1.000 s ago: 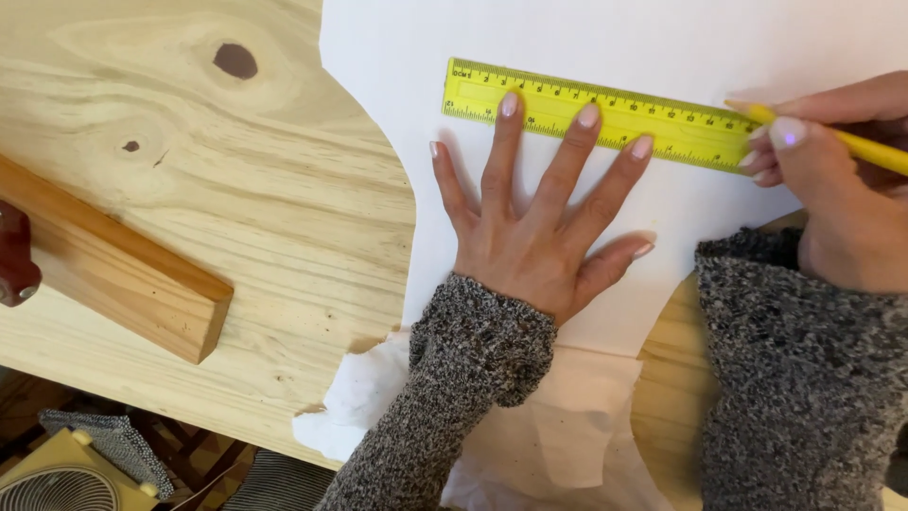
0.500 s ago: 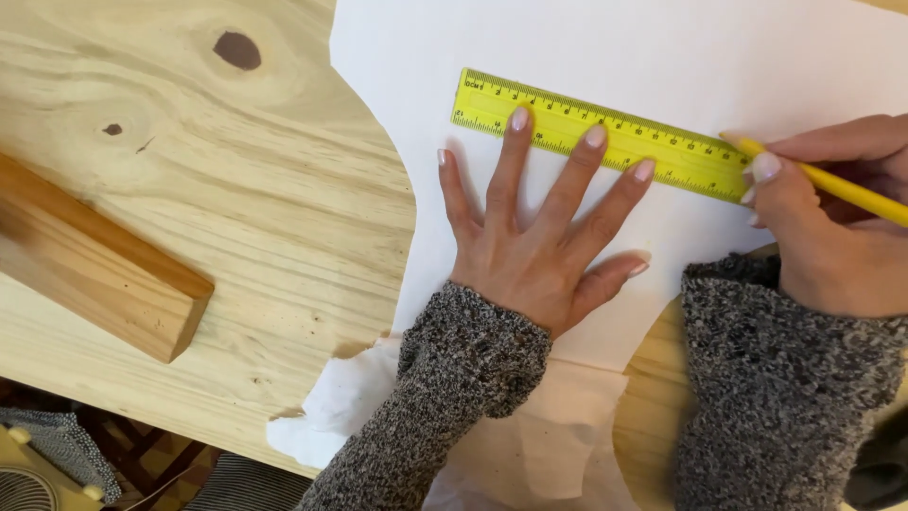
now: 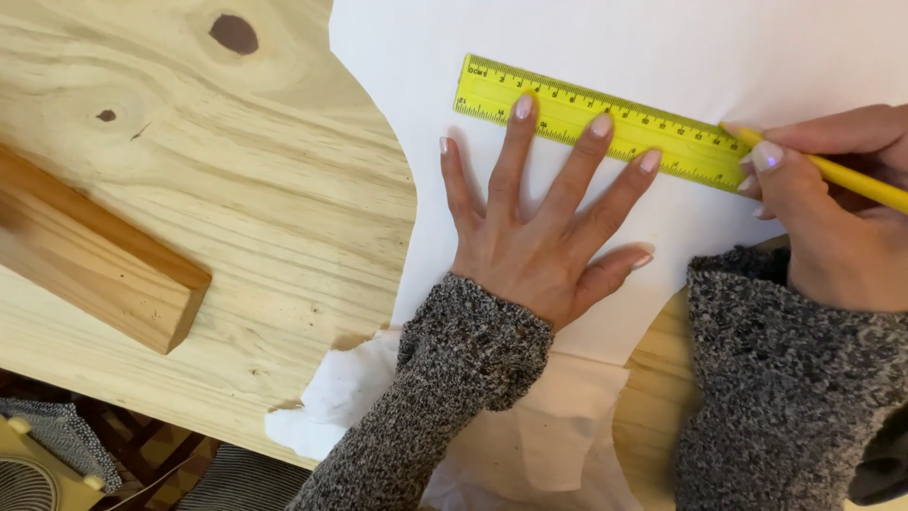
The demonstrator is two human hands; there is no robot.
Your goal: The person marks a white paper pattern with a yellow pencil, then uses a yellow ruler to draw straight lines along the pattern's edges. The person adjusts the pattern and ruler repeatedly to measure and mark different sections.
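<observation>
Wood block [image 3: 99,260]: brown, lying flat at left of pale pine tabletop [image 3: 236,189], well apart from the work.

Fan [image 3: 33,473]: cream, partly in view below tabletop edge, bottom left corner.

Tissue [image 3: 340,397]: white, crumpled, at near edge of tabletop, just beside left sleeve.

Paper [image 3: 662,47]: large white sheet with curved cut edges, covering right part of tabletop.

Left hand [image 3: 534,246]: flat on paper, fingers spread apart, clamped on nothing; three fingertips pressing on near edge of ruler.

Ruler [image 3: 596,118]: yellow plastic, flat on paper, running slantwise from upper left down to right, pinned under left fingertips, right end touching pencil.

Pencil [image 3: 832,170]: yellow, tip at right end of ruler.

Right hand [image 3: 832,218]: grip closed around pencil, thumb and fingers together on shaft.

Handling note, as judgement: firm, even pressure through all three fingertips to stop ruler pivoting; fingertips kept back from ruling edge; pencil kept snug against ruler, light steady stroke.

Containers: none in view; nothing held in anything.
</observation>
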